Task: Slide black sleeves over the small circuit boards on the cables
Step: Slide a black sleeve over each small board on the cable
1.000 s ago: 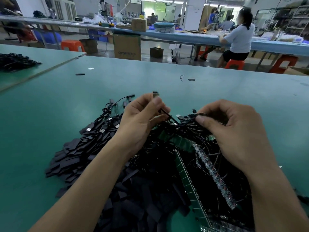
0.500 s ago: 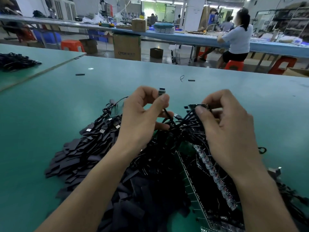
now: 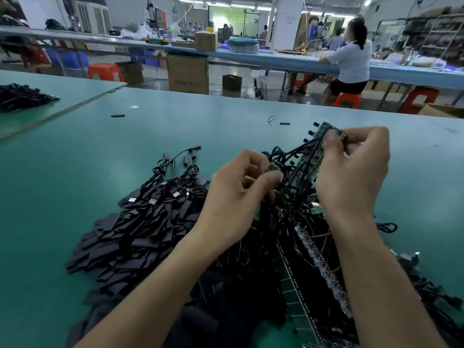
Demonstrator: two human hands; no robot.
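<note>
Beyond the table (image 3: 100, 159), box (image 3: 187, 71) lettering is illegible; hands (image 3: 236, 189) (image 3: 351, 172) grip cables (image 3: 296, 156).

Left hand (image 3: 233, 194), right hand (image 3: 351, 177) on cables (image 3: 297, 155)

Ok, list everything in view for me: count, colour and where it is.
black sleeves: large pile, black, table left of the arms
cables: tangled heap, black, behind and right of the sleeves
green board strip: one held up in the right hand, more lying in the heap
table: one, teal
cardboard box: one, brown, floor beyond
stools: at least three, orange, by the far bench
seated person: one, white top, far bench
left hand: pinches a cable end
right hand: grips the board strip
</note>
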